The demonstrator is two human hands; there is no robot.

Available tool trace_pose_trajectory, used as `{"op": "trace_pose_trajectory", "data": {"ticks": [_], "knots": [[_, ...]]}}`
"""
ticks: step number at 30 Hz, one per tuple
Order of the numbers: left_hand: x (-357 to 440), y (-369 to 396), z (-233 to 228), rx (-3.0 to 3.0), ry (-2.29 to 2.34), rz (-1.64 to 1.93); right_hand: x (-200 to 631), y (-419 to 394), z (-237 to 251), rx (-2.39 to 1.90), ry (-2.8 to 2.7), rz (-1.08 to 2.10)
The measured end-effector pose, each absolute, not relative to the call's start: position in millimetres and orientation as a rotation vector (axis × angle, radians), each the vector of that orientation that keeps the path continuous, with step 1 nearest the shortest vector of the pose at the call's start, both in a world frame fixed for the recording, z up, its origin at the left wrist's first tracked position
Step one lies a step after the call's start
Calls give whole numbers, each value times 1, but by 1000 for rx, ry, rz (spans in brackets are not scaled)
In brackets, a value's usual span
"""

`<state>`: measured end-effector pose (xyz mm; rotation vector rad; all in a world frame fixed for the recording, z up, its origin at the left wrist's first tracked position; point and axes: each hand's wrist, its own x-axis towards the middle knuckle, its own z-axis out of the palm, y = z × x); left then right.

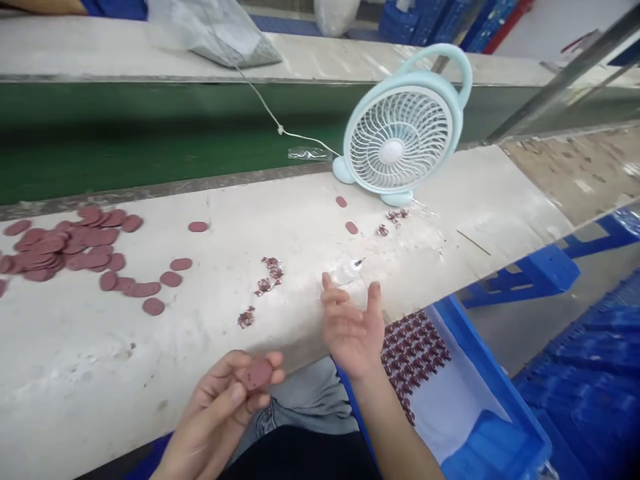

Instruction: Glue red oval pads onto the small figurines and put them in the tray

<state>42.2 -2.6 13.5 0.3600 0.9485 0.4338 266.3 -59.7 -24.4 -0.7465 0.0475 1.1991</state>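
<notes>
At the near edge of the bench [295,213], the left hand [219,403] pinches a disc [259,373] between thumb and fingers. The right hand [353,327] reaches forward, palm up, fingers loosely spread beside a bottle [346,271]; contact is unclear.

Left hand [217,397] at bottom center has a dull-red oval disc [258,374] pinched, and the right hand [354,328], just right of center, is splayed out near a little white bottle [346,272]. Big pile of similar discs [60,247] on the bench [300,220] at far left, light-blue fan [393,152] upper right, blue crate [493,363] lower right with rows of dark-red pieces [417,350].
</notes>
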Motion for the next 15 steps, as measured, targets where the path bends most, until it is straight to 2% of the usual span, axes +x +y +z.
{"op": "trace_pose_trajectory", "data": {"ticks": [3,7,10,15], "knots": [[45,-10,7,336,827,438,273,-29,-23,-564,71,1199],[41,-10,-10,307,659,478,262,-32,-8,-489,63,1287],[43,-10,-20,273,606,514,240,-49,8,-708,-124,1251],[48,-11,-21,239,589,537,204,-79,7,-1243,-548,871]]}}
